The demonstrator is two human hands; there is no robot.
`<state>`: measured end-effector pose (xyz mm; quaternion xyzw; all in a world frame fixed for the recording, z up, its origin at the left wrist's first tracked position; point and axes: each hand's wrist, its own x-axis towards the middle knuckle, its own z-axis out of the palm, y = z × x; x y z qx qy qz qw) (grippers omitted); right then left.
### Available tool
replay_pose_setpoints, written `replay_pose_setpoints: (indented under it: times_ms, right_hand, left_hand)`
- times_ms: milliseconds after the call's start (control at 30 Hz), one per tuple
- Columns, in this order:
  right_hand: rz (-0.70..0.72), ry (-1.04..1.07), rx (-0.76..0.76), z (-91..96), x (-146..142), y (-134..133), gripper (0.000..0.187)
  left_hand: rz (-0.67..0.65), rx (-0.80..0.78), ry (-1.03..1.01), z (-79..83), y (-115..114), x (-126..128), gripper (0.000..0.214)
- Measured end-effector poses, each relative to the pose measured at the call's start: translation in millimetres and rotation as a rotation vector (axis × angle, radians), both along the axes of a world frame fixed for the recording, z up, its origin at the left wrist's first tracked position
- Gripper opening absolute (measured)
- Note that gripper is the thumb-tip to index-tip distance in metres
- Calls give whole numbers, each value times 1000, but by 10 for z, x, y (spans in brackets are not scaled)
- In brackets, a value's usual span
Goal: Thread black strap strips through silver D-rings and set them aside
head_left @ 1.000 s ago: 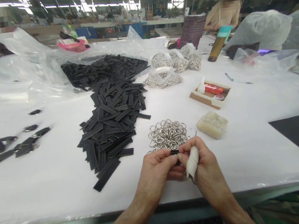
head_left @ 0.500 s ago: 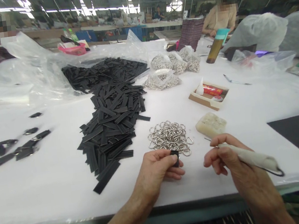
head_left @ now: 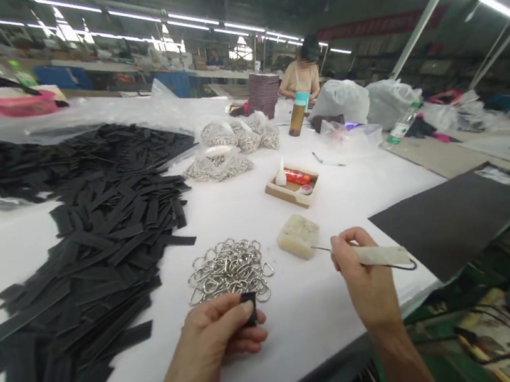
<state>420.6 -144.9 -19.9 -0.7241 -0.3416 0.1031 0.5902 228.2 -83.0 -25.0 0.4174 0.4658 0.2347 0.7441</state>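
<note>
— Can you read anything here?
— No, nothing. The long red banner [head_left: 374, 25] on the far wall bears pale lettering, too blurred for you to read.
— The red tube [head_left: 298, 176] in the shallow cardboard tray [head_left: 286, 198]?
— Its print is too small. Same with the green label on the clear plastic bottle [head_left: 399, 130], and the white-wrapped wire tool [head_left: 380, 255] in your right hand [head_left: 365, 280] shows no lettering.

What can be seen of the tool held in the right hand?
The tool is a slim awl-like pick: a thin metal needle in front, a handle wrapped in off-white cloth or tape, and a dark wire loop at the back. The right hand pinches the handle's front, holding it nearly level above the table; its tip reaches the pale waxy block.
</note>
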Motion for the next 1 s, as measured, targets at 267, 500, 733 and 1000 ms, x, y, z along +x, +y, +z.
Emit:
replay_pose_setpoints:
  times_ms: [267,500,733,1000]
  right_hand:
    - [8,-39,-9,-38,57,108,28]
    - [-1,-57,-52,-79,98,165,25]
    - [-7,-49,-54,-96,104,142,25]
    - [220,346,80,29,-42,-73,26]
  left_hand:
    - [-12,-31,-47,-32,30,78,13]
    - [-12,-54,-61,-32,9,82,13]
    - [-30,-49,-97,-50,-6,62,17]
    - [-29,-27,-145,-49,-82,40,16]
